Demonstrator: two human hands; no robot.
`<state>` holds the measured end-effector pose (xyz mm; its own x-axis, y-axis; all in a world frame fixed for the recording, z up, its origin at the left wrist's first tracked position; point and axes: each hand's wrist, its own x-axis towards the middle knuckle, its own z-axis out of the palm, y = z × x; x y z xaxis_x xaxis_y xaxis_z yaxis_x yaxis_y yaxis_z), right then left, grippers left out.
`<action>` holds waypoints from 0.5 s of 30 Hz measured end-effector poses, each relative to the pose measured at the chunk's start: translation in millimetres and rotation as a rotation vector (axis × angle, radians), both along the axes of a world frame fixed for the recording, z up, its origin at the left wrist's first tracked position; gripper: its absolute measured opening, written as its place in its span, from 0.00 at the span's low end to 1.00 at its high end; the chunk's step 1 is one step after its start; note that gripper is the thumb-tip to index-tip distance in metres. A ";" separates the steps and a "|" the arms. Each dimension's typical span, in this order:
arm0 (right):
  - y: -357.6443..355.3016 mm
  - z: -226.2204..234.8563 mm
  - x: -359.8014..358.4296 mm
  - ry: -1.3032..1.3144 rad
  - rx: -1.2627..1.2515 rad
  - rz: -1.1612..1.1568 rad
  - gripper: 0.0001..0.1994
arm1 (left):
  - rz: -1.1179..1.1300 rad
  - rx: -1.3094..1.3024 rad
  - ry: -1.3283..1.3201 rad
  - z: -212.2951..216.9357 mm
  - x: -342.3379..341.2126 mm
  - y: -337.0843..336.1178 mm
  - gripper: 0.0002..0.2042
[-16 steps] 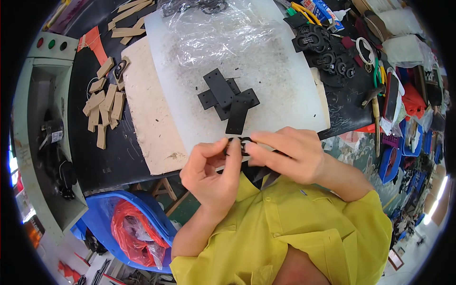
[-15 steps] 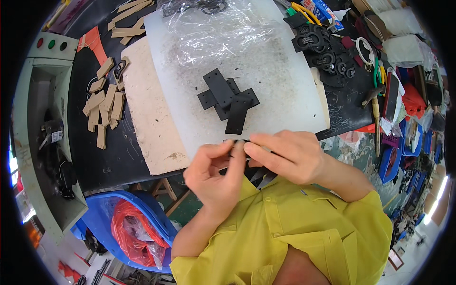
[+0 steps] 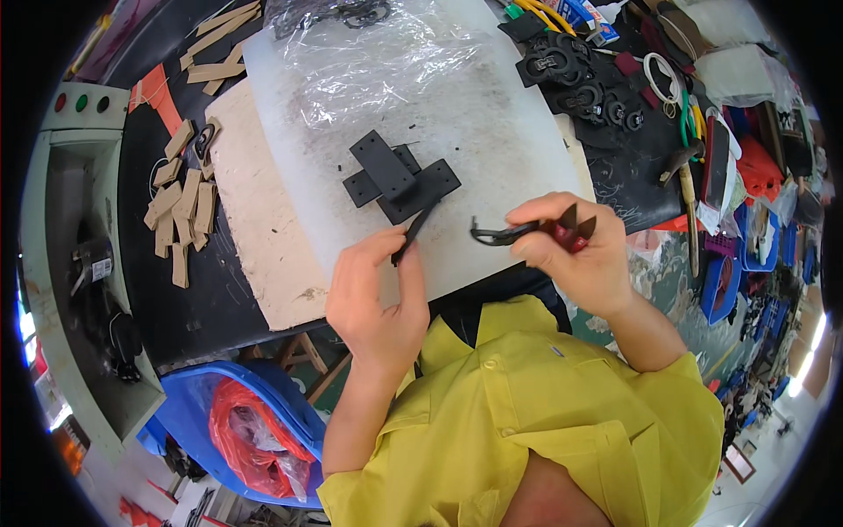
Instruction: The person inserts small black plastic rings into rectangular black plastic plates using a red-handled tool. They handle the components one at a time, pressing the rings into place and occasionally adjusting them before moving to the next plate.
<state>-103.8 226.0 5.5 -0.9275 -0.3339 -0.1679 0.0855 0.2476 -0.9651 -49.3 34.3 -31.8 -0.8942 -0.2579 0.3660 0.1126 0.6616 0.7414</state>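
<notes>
My left hand [image 3: 373, 294] pinches a thin black strip [image 3: 413, 233] that points up toward a stack of flat black pieces [image 3: 399, 176] laid crosswise on a white cutting board [image 3: 500, 123]. My right hand [image 3: 584, 255] is to the right, over the board's near edge. It grips a small black tool with dark red handles [image 3: 562, 230], whose black hooked end [image 3: 490, 234] sticks out to the left. The two hands are apart, and the strip's tip nearly touches the stack.
A clear plastic sheet [image 3: 386, 53] lies on the far part of the board. A tan board [image 3: 255, 228] and several tan strips [image 3: 180, 211] sit to the left. Black hardware [image 3: 580, 79] and a hammer [image 3: 685, 193] are at right. A blue bin [image 3: 255, 430] stands below.
The hands were joined together at the board's near edge. They have now separated: the left holds the black strip, and the right has moved right with the small tool.
</notes>
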 end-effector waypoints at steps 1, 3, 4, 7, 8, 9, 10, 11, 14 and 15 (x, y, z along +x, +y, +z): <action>-2.0 2.5 -0.2 0.110 -0.004 0.096 0.06 | -0.001 0.163 -0.087 2.8 3.0 0.8 0.09; -6.6 7.6 -1.3 0.331 -0.014 0.288 0.08 | 0.002 0.487 -0.261 15.4 7.1 2.6 0.09; -10.9 9.9 0.5 0.368 -0.063 0.331 0.10 | -0.031 0.606 -0.300 20.8 6.4 1.6 0.11; -19.9 10.6 0.7 0.502 -0.059 0.388 0.12 | -0.137 0.846 -0.384 33.5 6.1 -1.0 0.12; -20.7 11.1 -0.6 0.498 -0.033 0.366 0.13 | -0.190 0.871 -0.383 32.5 7.7 -3.1 0.12; -20.3 11.0 -0.9 0.453 -0.041 0.353 0.13 | -0.186 0.893 -0.389 35.5 8.0 -2.6 0.12; -19.7 10.4 -1.5 0.409 -0.049 0.345 0.12 | -0.177 0.917 -0.391 40.0 8.1 -1.2 0.12; -19.4 9.7 -2.2 0.365 -0.057 0.337 0.12 | -0.169 0.941 -0.395 42.6 8.6 -0.5 0.12; -16.4 11.1 -3.2 0.122 -0.093 0.262 0.06 | -0.228 0.912 -0.393 41.6 10.3 -2.4 0.12; -14.8 12.0 -3.3 0.015 -0.113 0.230 0.05 | -0.250 0.869 -0.386 42.0 10.1 -2.0 0.11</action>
